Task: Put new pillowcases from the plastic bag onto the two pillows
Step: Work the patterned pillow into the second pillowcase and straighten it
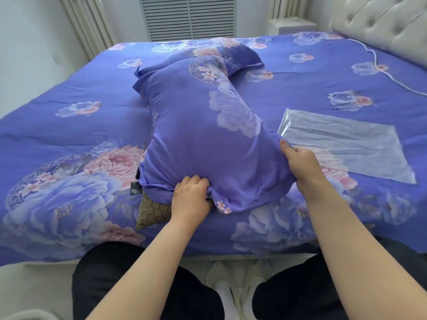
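A long pillow in a purple floral pillowcase [203, 125] lies lengthwise on the bed in front of me. Its near end is open, and a corner of the dark patterned pillow [153, 213] sticks out at the lower left. My left hand [190, 197] grips the bunched hem of the case at the near edge. My right hand [300, 165] holds the case's near right corner, thumb on top. A second pillow [233, 54] in the same floral fabric lies behind the first. The clear plastic bag [346, 144] lies flat on the bed to the right.
The bed is covered by a purple floral duvet [69, 139]. A white cable [379, 65] runs across its far right side near the tufted headboard [381, 21]. A radiator cover [189, 17] and curtains stand behind the bed. My knees are at the bed's near edge.
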